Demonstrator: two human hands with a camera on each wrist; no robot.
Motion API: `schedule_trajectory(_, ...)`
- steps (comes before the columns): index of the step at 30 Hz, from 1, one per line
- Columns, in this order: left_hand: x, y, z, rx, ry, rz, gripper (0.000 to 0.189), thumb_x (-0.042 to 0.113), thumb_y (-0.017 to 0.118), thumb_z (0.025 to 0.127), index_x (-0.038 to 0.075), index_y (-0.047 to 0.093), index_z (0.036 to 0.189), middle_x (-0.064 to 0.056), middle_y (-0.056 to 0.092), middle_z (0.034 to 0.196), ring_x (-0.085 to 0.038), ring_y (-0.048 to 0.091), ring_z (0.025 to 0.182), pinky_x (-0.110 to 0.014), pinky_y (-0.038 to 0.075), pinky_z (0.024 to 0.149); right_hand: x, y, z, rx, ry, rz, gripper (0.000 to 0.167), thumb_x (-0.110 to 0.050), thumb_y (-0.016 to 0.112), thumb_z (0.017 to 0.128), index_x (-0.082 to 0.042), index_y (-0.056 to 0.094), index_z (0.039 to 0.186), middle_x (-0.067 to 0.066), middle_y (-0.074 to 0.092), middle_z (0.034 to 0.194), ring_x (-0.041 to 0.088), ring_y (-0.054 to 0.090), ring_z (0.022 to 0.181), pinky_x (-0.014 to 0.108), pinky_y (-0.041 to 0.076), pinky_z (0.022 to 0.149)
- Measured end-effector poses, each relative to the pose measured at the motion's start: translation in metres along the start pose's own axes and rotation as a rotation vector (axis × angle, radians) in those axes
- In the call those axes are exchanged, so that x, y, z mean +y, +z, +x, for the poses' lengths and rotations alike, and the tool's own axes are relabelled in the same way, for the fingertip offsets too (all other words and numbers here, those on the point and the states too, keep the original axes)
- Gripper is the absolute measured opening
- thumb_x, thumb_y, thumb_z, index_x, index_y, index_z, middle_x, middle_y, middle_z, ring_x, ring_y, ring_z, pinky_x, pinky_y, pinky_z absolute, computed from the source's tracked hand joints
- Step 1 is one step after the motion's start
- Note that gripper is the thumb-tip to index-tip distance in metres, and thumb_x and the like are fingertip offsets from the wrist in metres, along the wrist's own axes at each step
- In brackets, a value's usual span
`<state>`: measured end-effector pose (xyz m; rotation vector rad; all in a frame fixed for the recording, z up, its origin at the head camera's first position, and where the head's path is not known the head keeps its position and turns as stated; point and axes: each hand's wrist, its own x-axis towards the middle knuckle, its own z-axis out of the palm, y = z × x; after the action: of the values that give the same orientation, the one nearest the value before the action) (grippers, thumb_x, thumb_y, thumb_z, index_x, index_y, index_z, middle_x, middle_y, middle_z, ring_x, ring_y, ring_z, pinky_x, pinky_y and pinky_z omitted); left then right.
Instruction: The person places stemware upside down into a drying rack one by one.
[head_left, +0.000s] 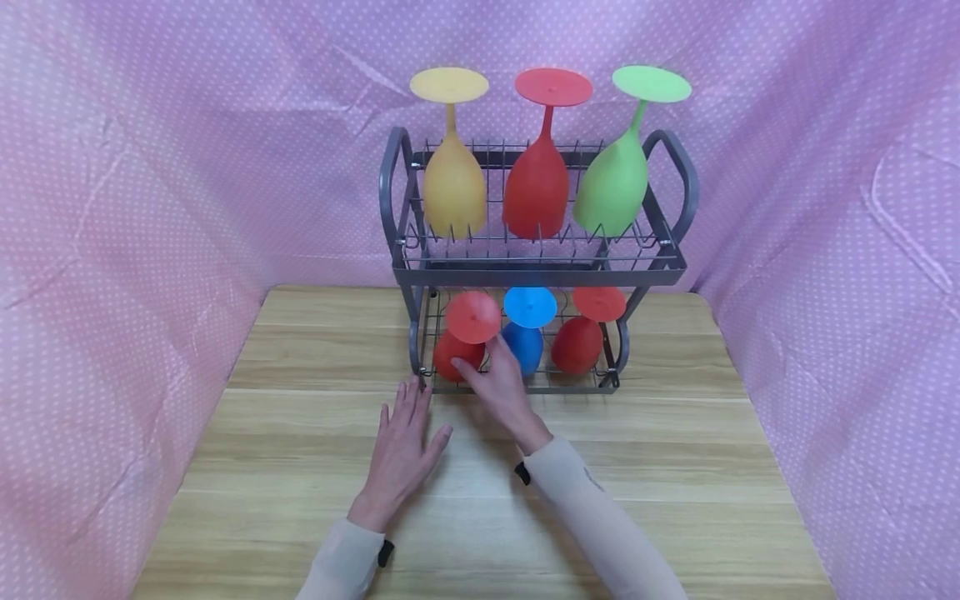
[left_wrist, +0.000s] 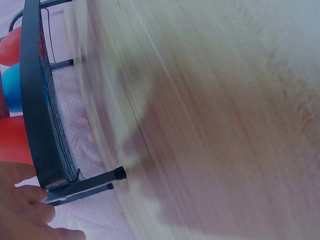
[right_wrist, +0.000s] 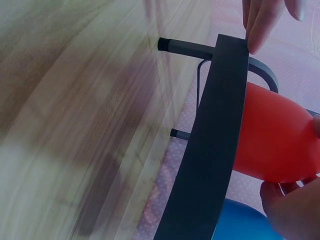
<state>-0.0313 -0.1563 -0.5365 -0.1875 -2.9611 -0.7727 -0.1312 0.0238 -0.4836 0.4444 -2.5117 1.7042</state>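
On the lower tier of a dark two-tier dish rack (head_left: 540,277), three goblets stand upside down. My right hand (head_left: 504,393) grips the left red goblet (head_left: 453,353) by its bowl, thumb on one side and fingers on the other; the right wrist view shows this red bowl (right_wrist: 277,135) just behind the rack's front rail. A blue goblet (head_left: 529,307) is right beside that hand, and another red goblet (head_left: 577,346) sits to the right. With fingers extended, my left hand (head_left: 401,450) touches the rack's lower front left corner; its fingers (left_wrist: 25,172) show at that corner.
Above, the upper tier carries an upside-down yellow goblet (head_left: 454,187), a red goblet (head_left: 536,187) and a green goblet (head_left: 613,185). The rack stands at the back of a wooden table (head_left: 300,400). Pink dotted cloth (head_left: 187,167) hangs behind and on both sides.
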Motion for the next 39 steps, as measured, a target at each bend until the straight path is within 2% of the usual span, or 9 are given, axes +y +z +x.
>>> schedule_trajectory(8,-0.001,0.001,0.000,-0.009,-0.008,0.014,0.076,0.054,0.054,0.103,0.006,0.038,0.160,-0.012,0.019,0.171,-0.036,0.015,0.158,-0.067,0.018,0.121,0.001,0.006,0.009,-0.034,0.062,-0.051,0.071,-0.015,0.080,0.092,-0.022,0.044,0.152,0.003,0.052,0.149,0.025,0.050,0.138,0.049,0.050,0.108)
schedule_trajectory(16,-0.001,0.001,0.000,-0.012,-0.010,0.010,0.077,0.053,0.055,0.102,0.006,0.036,0.161,-0.012,0.019,0.171,-0.035,0.015,0.158,-0.066,0.019,0.121,0.002,0.010,0.013,-0.046,0.120,-0.083,0.068,-0.017,0.081,0.091,-0.022,0.047,0.150,0.003,0.054,0.147,0.027,0.053,0.135,0.050,0.051,0.106)
schedule_trajectory(27,-0.001,0.003,0.001,-0.012,-0.006,0.005,0.077,0.053,0.056,0.102,0.008,0.034,0.161,-0.012,0.019,0.171,-0.035,0.014,0.158,-0.065,0.020,0.121,0.004,0.012,0.016,-0.052,0.118,-0.111,0.073,-0.018,0.081,0.091,-0.022,0.044,0.153,0.004,0.054,0.148,0.027,0.053,0.135,0.050,0.052,0.104)
schedule_trajectory(35,-0.001,0.000,0.000,-0.007,-0.012,0.008,0.077,0.051,0.059,0.101,0.007,0.037,0.160,-0.014,0.021,0.171,-0.037,0.015,0.158,-0.066,0.020,0.121,0.004,0.006,0.003,-0.053,0.080,-0.062,0.071,-0.028,0.075,0.097,-0.023,0.039,0.158,0.002,0.049,0.155,0.026,0.048,0.141,0.051,0.052,0.104)
schedule_trajectory(39,-0.001,-0.002,0.001,0.017,0.006,0.012,0.076,0.049,0.061,0.101,0.005,0.040,0.159,-0.016,0.025,0.169,-0.039,0.018,0.157,-0.067,0.021,0.120,-0.002,0.000,-0.006,-0.043,0.047,-0.035,0.067,-0.036,0.070,0.100,-0.022,0.040,0.159,0.002,0.046,0.159,0.027,0.044,0.145,0.054,0.048,0.108)
